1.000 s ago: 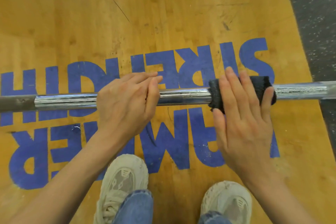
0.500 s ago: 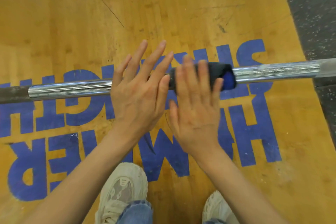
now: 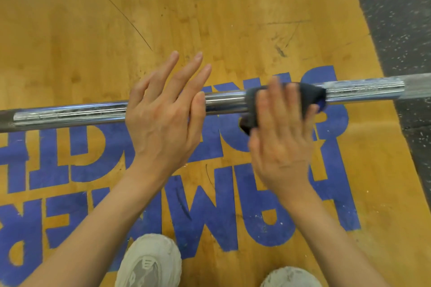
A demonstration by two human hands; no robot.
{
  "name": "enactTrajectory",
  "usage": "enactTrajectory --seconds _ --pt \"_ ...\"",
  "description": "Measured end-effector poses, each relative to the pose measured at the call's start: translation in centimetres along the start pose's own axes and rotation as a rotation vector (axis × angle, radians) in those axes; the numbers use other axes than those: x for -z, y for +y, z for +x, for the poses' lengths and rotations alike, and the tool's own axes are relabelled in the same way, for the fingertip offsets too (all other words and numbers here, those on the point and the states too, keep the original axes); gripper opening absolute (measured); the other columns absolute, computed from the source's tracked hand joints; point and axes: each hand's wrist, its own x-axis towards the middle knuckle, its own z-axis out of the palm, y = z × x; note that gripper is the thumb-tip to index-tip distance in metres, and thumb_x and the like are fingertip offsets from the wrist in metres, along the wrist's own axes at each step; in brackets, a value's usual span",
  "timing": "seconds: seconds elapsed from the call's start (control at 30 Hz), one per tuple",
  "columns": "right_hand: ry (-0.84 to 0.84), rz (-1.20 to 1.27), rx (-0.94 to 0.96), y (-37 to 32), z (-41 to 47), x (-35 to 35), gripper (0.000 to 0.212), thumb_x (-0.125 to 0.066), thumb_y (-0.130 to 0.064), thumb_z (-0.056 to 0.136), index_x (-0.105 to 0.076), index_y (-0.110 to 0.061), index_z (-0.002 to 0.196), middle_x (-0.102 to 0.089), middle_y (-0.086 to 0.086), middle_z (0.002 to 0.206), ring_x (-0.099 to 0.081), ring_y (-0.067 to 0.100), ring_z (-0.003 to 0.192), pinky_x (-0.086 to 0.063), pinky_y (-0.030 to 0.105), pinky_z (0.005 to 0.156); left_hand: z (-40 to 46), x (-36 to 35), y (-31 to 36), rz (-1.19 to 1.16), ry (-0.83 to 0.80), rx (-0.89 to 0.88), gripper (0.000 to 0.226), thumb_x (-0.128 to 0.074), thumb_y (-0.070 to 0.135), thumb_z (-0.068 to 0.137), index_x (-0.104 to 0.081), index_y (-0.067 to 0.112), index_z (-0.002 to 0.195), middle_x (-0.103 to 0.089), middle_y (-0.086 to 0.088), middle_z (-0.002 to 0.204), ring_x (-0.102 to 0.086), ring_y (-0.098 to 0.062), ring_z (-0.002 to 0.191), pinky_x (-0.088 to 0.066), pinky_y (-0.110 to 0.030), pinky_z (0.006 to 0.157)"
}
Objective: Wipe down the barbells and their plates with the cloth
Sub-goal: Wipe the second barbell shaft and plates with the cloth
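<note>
A barbell (image 3: pixel 224 101) lies across the wooden floor (image 3: pixel 70 42) from the left edge to the right edge, rising slightly toward the right. Its far left end is a dull dark stretch; the rest is shiny chrome with rough knurled bands.

The left hand (image 3: pixel 163 121) lies over the bar left of centre. Its grip is wide: the fingers (image 3: pixel 189 77) are straight and spread, pointing up and away beyond the bar, and the thumb lies along the bar's top. The palm covers the bar, but whether it presses on the metal cannot be told.

Just right of that hand a short bare stretch of smooth chrome shows, and then comes the dark cloth (image 3: pixel 303 93), draped around the bar. The right hand (image 3: pixel 282 144) lies flat on the cloth, fingers straight and close together, pressing it against the bar from the near side; this hand is blurred. A corner of the cloth hangs below the bar to the left of the right hand's grip, and a rounded fold sticks out beyond its fingers on the right.

Beyond the cloth the bar runs on over dark speckled rubber flooring (image 3: pixel 396 18). Big blue letters (image 3: pixel 233 205) are painted on the wood beneath both hands. Two pale shoes (image 3: pixel 149 261) show at the bottom edge, below the forearms.
</note>
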Motion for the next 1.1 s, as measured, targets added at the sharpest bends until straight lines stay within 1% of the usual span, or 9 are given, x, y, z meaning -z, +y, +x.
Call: enactTrajectory --seconds 0.43,0.53,0.57,0.63,0.73,0.87,0.97,1.03,1.1 --pt "-0.067 0.077 -0.059 -2.6 2.0 1.0 0.054 -0.035 -0.019 0.104 -0.028 -0.007 0.155 -0.027 0.007 0.161 -0.017 0.023 0.154 0.001 0.043 0.126 0.7 -0.4 0.0 -0.021 0.02 0.045 0.046 -0.027 0.026 0.109 -0.066 0.021 0.132 -0.061 0.008 0.139 -0.051 -0.02 0.137 -0.035 -0.036 0.106" --pt "-0.006 0.11 -0.103 -3.7 5.8 1.0 0.034 -0.04 -0.021 0.1 -0.07 -0.007 0.108 -0.069 0.011 0.102 -0.061 0.029 0.102 -0.032 0.04 0.115 0.4 -0.4 0.0 -0.002 0.022 0.048 0.044 -0.028 0.025 0.109 -0.063 0.02 0.136 -0.056 0.006 0.145 -0.046 -0.021 0.14 -0.032 -0.036 0.107" --pt "0.03 0.084 -0.13 -3.6 7.3 0.7 0.033 -0.042 -0.021 0.099 -0.065 -0.011 0.078 -0.06 0.007 0.073 -0.056 0.029 0.074 -0.046 0.039 0.089 0.3 -0.3 0.1 0.008 0.022 0.045 0.043 -0.029 0.025 0.11 -0.061 0.02 0.138 -0.054 0.006 0.147 -0.044 -0.022 0.142 -0.03 -0.036 0.108" --pt "0.071 -0.003 -0.176 -3.2 10.0 0.8 0.042 -0.044 -0.022 0.096 -0.036 -0.017 0.055 -0.03 0.001 0.05 -0.03 0.025 0.047 -0.023 0.033 0.054 0.1 -0.2 0.2 0.021 0.022 0.041 0.043 -0.029 0.026 0.11 -0.058 0.02 0.142 -0.05 0.004 0.151 -0.039 -0.024 0.145 -0.025 -0.036 0.111" --pt "-0.008 0.009 -0.144 -3.3 8.6 1.5 0.042 -0.039 -0.021 0.103 -0.046 -0.016 0.062 -0.043 0.002 0.056 -0.036 0.026 0.056 -0.03 0.036 0.061 -0.4 0.0 0.2 0.023 0.017 0.044 0.043 -0.028 0.029 0.111 -0.057 0.021 0.143 -0.048 0.004 0.152 -0.037 -0.025 0.146 -0.024 -0.037 0.111" --pt "-0.076 0.091 -0.162 -4.1 4.3 2.9 0.04 -0.032 -0.025 0.107 -0.069 -0.009 0.1 -0.066 0.006 0.095 -0.057 0.027 0.095 -0.035 0.04 0.111 -1.2 0.5 0.8 0.017 0.01 0.057 0.043 -0.03 0.028 0.111 -0.061 0.02 0.138 -0.05 0.004 0.151 -0.04 -0.023 0.144 -0.027 -0.037 0.109" --pt "-0.167 -0.099 -0.104 -3.8 9.0 3.2 0.041 -0.053 -0.014 0.093 -0.039 -0.014 0.054 -0.049 0.008 0.053 -0.034 0.027 0.053 -0.029 0.031 0.05 -1.7 1.1 1.1 -0.011 -0.014 0.051 0.042 -0.031 0.027 0.11 -0.061 0.019 0.138 -0.05 0.004 0.151 -0.04 -0.023 0.144 -0.024 -0.036 0.111" --pt "-0.563 -0.148 0.025 -3.2 11.0 3.6 0.038 -0.041 -0.009 0.096 -0.025 -0.015 0.062 -0.038 0.006 0.058 -0.031 0.027 0.057 -0.014 0.027 0.049 -2.1 1.4 1.2 -0.016 -0.026 0.05 0.042 -0.032 0.026 0.11 -0.06 0.02 0.139 -0.05 0.004 0.151 -0.04 -0.023 0.144 -0.023 -0.035 0.111" --pt "-0.608 -0.128 0.005 -3.1 9.5 3.8 0.041 -0.011 -0.011 0.099 -0.041 -0.014 0.071 -0.032 0.005 0.062 -0.028 0.027 0.056 -0.02 0.032 0.05 -2.5 1.6 1.4 -0.013 -0.04 0.049 0.042 -0.031 0.026 0.109 -0.06 0.02 0.14 -0.049 0.004 0.152 -0.04 -0.023 0.144 -0.023 -0.035 0.111"
